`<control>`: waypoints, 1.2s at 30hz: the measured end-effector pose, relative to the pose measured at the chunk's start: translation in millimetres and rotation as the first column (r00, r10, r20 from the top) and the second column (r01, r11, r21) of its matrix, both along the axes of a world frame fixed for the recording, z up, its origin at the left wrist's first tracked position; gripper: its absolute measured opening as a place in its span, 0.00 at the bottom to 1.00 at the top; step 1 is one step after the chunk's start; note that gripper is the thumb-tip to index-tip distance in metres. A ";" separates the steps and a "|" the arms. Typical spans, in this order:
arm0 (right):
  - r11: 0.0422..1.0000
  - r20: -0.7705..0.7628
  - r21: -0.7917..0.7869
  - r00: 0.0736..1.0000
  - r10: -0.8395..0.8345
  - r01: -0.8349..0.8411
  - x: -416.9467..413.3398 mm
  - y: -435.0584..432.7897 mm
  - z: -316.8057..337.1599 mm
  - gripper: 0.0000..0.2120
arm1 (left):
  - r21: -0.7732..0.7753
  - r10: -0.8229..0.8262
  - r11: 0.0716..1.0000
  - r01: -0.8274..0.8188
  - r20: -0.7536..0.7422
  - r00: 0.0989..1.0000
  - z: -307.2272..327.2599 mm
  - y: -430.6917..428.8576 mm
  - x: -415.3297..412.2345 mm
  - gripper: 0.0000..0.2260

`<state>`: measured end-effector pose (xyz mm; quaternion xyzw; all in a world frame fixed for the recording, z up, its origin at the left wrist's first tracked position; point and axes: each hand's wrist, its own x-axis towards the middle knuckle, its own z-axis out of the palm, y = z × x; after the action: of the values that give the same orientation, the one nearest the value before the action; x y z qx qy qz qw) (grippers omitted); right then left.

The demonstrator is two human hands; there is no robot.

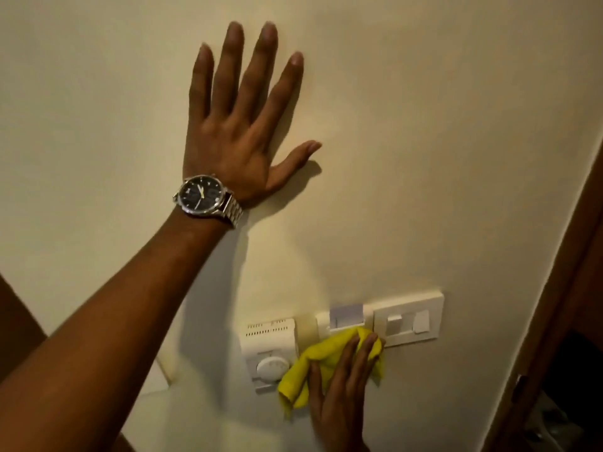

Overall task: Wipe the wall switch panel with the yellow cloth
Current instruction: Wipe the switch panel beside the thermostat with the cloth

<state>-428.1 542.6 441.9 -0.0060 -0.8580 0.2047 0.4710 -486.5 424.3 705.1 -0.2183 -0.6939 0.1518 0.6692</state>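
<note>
A white switch panel point(408, 318) is mounted low on the cream wall, with two rocker switches on its right half and a card slot on its left. My right hand point(342, 396) presses a crumpled yellow cloth point(313, 367) flat against the wall at the panel's lower left corner; the fingertips reach the panel's bottom edge. The cloth covers part of the panel's lower left. My left hand point(241, 125) lies flat on the bare wall well above and to the left, fingers spread, holding nothing. A silver wristwatch sits on that wrist.
A white thermostat point(270, 350) with a round dial is fixed just left of the panel, touching the cloth's left edge. A dark brown door frame point(554, 288) runs down the right side. The cream wall point(424, 125) fills everything else.
</note>
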 end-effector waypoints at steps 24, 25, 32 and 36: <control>0.971 -0.060 0.236 0.997 0.048 -0.033 14.6 85.9 -100.5 0.30 | 0.083 0.041 0.996 -0.038 -0.042 0.998 -8.3 -2.3 -3.0 0.34; 0.964 -0.068 0.263 0.996 0.051 -0.032 13.3 85.4 -104.2 0.30 | 0.080 0.032 0.996 -0.028 -0.046 0.998 -8.4 -3.1 -3.9 0.34; 0.820 0.029 0.570 0.999 0.028 -0.040 19.7 96.9 -150.2 0.25 | 0.087 0.020 0.996 -0.016 -0.042 0.999 -10.0 -2.3 -2.9 0.33; 0.926 -0.055 0.378 0.997 0.048 -0.024 15.4 75.6 -119.0 0.30 | 0.091 0.019 0.996 -0.013 -0.060 0.998 -11.4 -2.8 -7.3 0.34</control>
<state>-412.7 618.3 322.9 0.1069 -0.8661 0.0449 0.4862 -493.7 421.5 693.7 -0.1774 -0.6811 0.1322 0.6980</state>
